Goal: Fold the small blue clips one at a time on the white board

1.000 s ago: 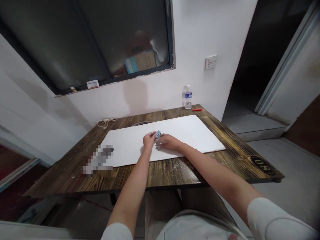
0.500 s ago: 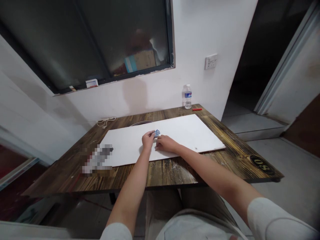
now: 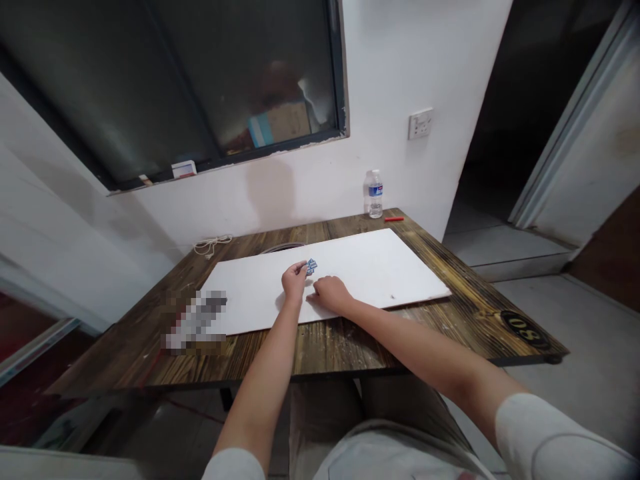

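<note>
Between the thumb and fingers of my left hand (image 3: 294, 280) is a small blue and white piece with a notched outline (image 3: 311, 267), too small to name more exactly. It is held up over the white board (image 3: 370, 260). My right hand (image 3: 331, 294) is just right of it and nearer to me, low over the board, with its fingers curled in. The fingertips point left, and whatever they hold, if anything, is hidden. A narrow gap shows between the right hand and the blue and white piece.
The board lies on a dark wooden table (image 3: 350, 347). At the back right stand a water bottle (image 3: 375, 195) and a red pen-like stick (image 3: 394, 219). A white cord (image 3: 212, 245) lies at the back left. A blurred-out item (image 3: 197, 323) covers the board's left corner.
My left hand and the blue and white piece have shifted slightly left. My right hand has drawn a little away from the piece, toward me.
</note>
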Demonstrator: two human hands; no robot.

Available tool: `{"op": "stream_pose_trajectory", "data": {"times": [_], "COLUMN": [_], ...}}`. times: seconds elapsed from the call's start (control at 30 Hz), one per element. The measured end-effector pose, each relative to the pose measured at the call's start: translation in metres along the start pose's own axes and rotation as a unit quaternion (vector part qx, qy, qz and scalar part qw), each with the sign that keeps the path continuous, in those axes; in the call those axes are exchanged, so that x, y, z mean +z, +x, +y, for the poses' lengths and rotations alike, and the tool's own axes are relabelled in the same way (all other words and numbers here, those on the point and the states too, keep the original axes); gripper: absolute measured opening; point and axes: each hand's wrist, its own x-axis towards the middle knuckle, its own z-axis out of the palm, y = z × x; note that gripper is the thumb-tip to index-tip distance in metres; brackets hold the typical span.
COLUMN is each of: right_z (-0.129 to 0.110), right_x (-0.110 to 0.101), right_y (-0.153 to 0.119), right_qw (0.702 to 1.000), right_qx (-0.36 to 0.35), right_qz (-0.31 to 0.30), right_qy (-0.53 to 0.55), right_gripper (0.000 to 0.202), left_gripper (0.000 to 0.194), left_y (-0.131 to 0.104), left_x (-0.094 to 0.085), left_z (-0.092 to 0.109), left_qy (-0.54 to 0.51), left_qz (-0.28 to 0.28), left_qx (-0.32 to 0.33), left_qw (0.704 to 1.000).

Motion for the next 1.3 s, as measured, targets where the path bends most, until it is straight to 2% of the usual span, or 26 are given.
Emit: {"op": "stream_pose_trajectory", "data": {"times": [0.2, 0.4, 0.53, 0.67, 0.8, 0.9, 1.1, 1.2, 1.3], "right_z": [0.003, 0.010, 0.027, 0.048, 0.058, 0.057, 0.049, 0.046, 0.044], "right_x": [0.001, 0.000, -0.007, -0.007, 0.001, 0.008, 0.011, 0.009, 0.007], "right_y": [0.002, 0.006, 0.012, 0.018, 0.021, 0.021, 0.019, 0.017, 0.015], "right_qw": [1.000, 0.996, 0.988, 0.977, 0.973, 0.972, 0.976, 0.980, 0.987], "right_qx": [0.008, -0.009, 0.012, 0.045, -0.007, -0.059, -0.113, -0.116, -0.097], "right_qz": [-0.003, -0.006, 0.006, 0.052, 0.065, 0.066, 0.060, 0.030, -0.009], "right_qy": [0.008, 0.087, 0.152, 0.204, 0.220, 0.218, 0.177, 0.156, 0.131], "right_gripper": [0.036, 0.027, 0.021, 0.014, 0.008, 0.012, 0.025, 0.024, 0.040], "left_gripper": [0.029, 0.026, 0.025, 0.025, 0.025, 0.025, 0.024, 0.025, 0.025], "left_y": [0.000, 0.000, 0.000, -0.001, -0.001, -0.001, -0.002, -0.003, -0.002], "left_x": [0.000, 0.000, 0.000, 0.001, 0.001, 0.001, 0.001, 0.001, 0.001], "left_z": [0.001, 0.001, 0.001, 0.000, 0.000, 0.001, 0.004, 0.003, 0.002], "left_qy": [0.003, 0.003, -0.004, -0.020, -0.018, -0.017, -0.028, -0.028, -0.025], "left_qz": [0.004, 0.009, 0.013, 0.010, 0.009, 0.011, 0.014, 0.007, 0.005], "left_qx": [0.005, 0.003, 0.004, 0.002, 0.001, -0.001, -0.002, 0.001, 0.002], "left_qw": [1.000, 1.000, 1.000, 1.000, 1.000, 1.000, 1.000, 1.000, 1.000]}}
